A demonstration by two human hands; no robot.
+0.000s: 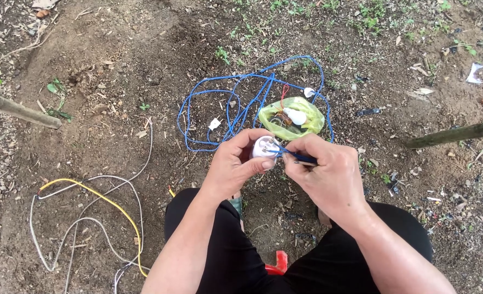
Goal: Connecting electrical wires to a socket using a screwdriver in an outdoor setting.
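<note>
White plastic fitting [264,147]: we grip it in our left hand [231,166], fingers curled round it, above our knees. Right hand [326,173]: pinched shut on a dark thin tool [301,158], its tip at the fitting's face, where blue wire [241,106] ends meet it. Blue wire: loose tangle on the soil just beyond our hands, small white plug [214,123] among the loops. Yellow-green bag [298,120]: beside the tangle, white bulb [296,115] inside. Yellow and grey cables [97,212]: coiled on the ground, well to the left. Red object [277,265]: between our legs, partly hidden.
</note>
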